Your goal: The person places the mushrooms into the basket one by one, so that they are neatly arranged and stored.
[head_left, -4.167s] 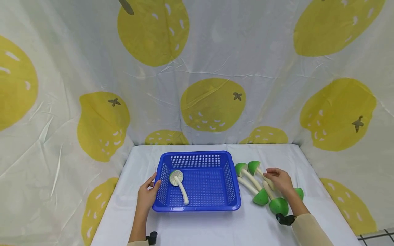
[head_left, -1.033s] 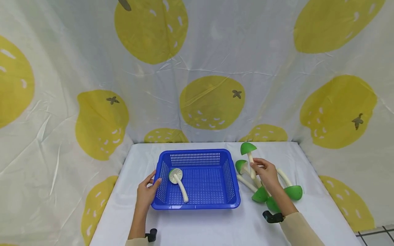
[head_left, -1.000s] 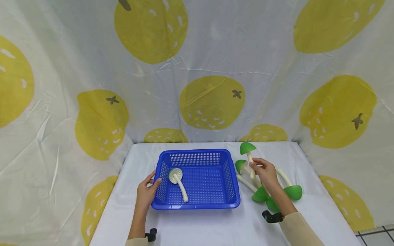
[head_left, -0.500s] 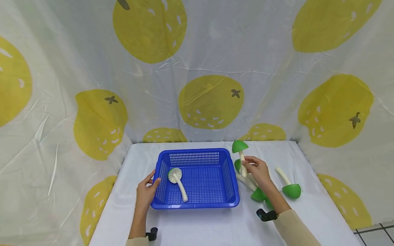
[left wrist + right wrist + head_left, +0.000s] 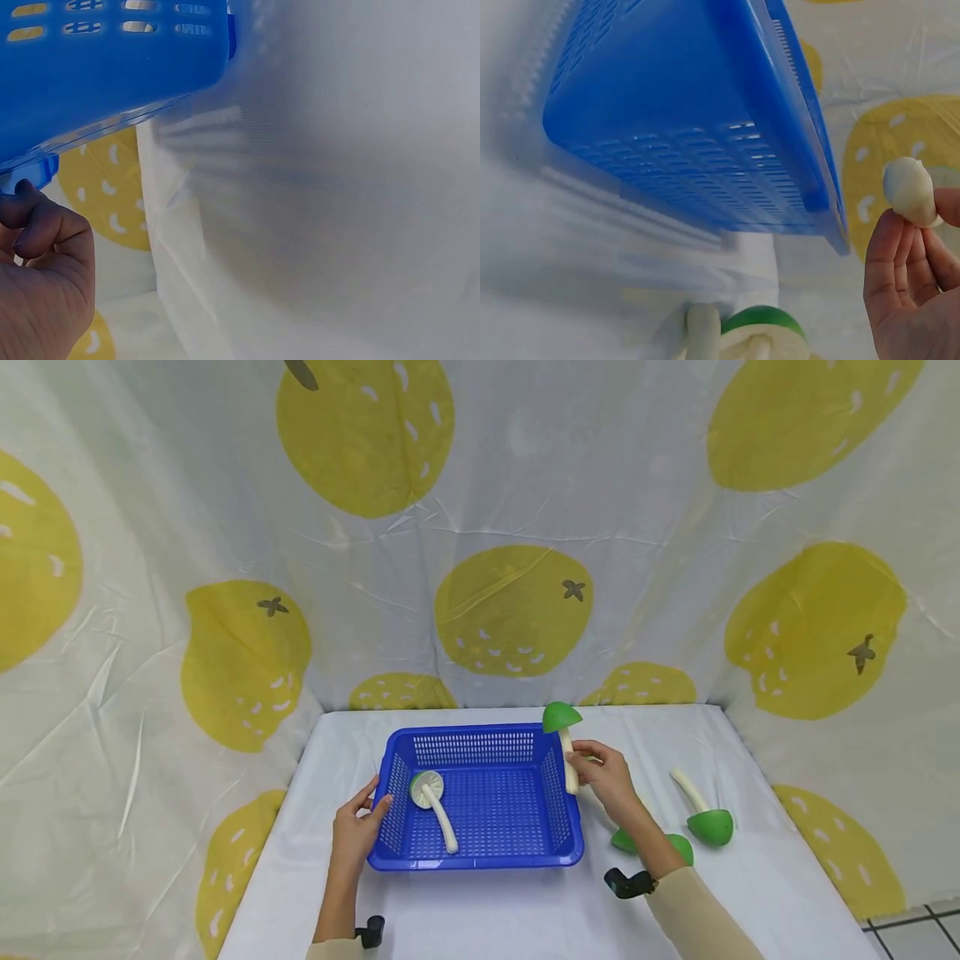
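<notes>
In the head view my left hand (image 5: 356,831) holds the left rim of a blue plastic basket (image 5: 474,863), thumb over the rim. The left wrist view shows its curled fingers (image 5: 52,229) at the basket's edge. Inside the basket lies one toy mushroom (image 5: 441,820) with a white stem and green cap. My right hand (image 5: 609,783) pinches the stem of another green-capped mushroom (image 5: 561,717), upright, cap up, over the basket's right rim. In the right wrist view, thumb and fingertips grip the stem's white end (image 5: 911,191).
More mushrooms lie to the basket's right, partly hidden by my right arm; green caps (image 5: 675,847) show. A separate mushroom (image 5: 710,827) lies farther right. White cloth (image 5: 480,910) covers the table, and a lemon-print curtain (image 5: 517,610) hangs behind and at the sides.
My right hand took a mushroom from the pile, lifted it and carried it left to the basket's right rim. My left hand has stayed on the left rim.
</notes>
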`<state>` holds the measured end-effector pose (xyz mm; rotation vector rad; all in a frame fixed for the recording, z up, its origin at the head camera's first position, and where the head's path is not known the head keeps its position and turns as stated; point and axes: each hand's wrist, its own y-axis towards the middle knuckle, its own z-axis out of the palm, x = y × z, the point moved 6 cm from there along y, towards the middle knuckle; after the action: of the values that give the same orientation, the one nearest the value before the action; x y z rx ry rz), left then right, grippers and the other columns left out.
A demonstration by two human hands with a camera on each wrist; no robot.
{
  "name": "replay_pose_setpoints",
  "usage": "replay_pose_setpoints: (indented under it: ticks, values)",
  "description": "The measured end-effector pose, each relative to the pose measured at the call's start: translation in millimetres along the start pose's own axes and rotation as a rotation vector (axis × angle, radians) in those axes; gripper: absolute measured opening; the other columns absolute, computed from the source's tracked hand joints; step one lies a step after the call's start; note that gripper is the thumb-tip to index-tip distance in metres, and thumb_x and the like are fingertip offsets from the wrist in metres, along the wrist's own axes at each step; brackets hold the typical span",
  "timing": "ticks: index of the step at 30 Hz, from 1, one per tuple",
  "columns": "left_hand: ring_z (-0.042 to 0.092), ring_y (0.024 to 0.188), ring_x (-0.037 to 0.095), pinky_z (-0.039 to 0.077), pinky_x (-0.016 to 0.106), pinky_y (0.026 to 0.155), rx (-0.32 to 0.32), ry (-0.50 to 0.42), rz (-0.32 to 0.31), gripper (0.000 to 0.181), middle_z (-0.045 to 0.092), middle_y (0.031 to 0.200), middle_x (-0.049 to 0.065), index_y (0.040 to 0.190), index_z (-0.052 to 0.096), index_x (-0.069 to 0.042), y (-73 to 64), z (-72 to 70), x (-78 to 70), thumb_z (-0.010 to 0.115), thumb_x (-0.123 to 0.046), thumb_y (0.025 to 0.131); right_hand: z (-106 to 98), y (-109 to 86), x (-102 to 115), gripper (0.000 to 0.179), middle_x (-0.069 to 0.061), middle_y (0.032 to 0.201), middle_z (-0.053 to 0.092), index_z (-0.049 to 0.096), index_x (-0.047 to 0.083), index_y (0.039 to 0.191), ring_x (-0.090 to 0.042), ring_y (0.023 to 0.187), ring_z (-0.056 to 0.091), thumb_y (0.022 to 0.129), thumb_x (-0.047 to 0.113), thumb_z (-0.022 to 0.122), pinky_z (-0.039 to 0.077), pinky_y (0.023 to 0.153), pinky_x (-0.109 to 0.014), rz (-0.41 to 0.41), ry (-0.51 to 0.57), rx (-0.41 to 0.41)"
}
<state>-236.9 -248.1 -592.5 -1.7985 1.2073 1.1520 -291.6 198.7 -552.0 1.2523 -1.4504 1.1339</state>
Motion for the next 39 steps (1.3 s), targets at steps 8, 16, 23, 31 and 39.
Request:
replay_pose_setpoints:
  ticks: [8,16,23,31,39]
  values:
    - [0.05,0.06,0.01,0.045,0.024,0.057,0.003,-0.007,-0.005,0.054,0.053,0.095,0.006,0.146,0.06,-0.022,-1.6,0.2,0.8,0.076,-0.026,0.095,19,-4.1,2,0.04,-0.019,0.119,0.067,0.065,0.0,0.13,-0.01,0.085,0.066,0.101,0.026,0.068,0.058,0.071,-0.024,-0.012,0.007,0.026]
    - [0.053,0.062,0.011,0.047,0.024,0.058,-0.002,-0.017,-0.018,0.054,0.054,0.096,0.006,0.147,0.059,-0.022,-1.8,0.9,2.4,0.076,-0.027,0.096,37,-5.7,4,0.038,-0.019,0.117,0.064,0.064,-0.003,0.13,-0.014,0.088,0.066,0.1,0.021,0.068,0.059,0.071,-0.027,-0.013,0.05,0.064]
    - [0.056,0.064,0.014,0.048,0.024,0.059,-0.005,-0.021,-0.012,0.053,0.054,0.097,0.006,0.146,0.06,-0.022,-1.6,1.2,1.8,0.075,-0.028,0.096,51,-4.3,1,0.039,-0.018,0.116,0.065,0.064,-0.003,0.13,-0.016,0.092,0.065,0.1,0.02,0.069,0.059,0.073,-0.03,-0.02,0.055,0.087]
    - [0.055,0.062,0.014,0.047,0.024,0.057,-0.023,-0.013,-0.008,0.051,0.055,0.096,0.006,0.145,0.061,-0.022,-2.4,0.7,2.8,0.074,-0.029,0.096,70,-0.4,3,0.035,-0.019,0.111,0.066,0.066,-0.006,0.127,-0.017,0.089,0.067,0.099,0.015,0.069,0.059,0.071,-0.031,-0.061,0.081,0.122]
    - [0.057,0.063,0.016,0.046,0.024,0.058,-0.018,0.023,-0.001,0.05,0.054,0.098,0.006,0.147,0.06,-0.022,-2.2,2.0,1.1,0.069,-0.035,0.1,93,-1.1,5,0.033,-0.018,0.111,0.066,0.067,-0.003,0.126,-0.021,0.089,0.068,0.098,0.015,0.07,0.061,0.072,-0.037,-0.026,0.062,0.134]
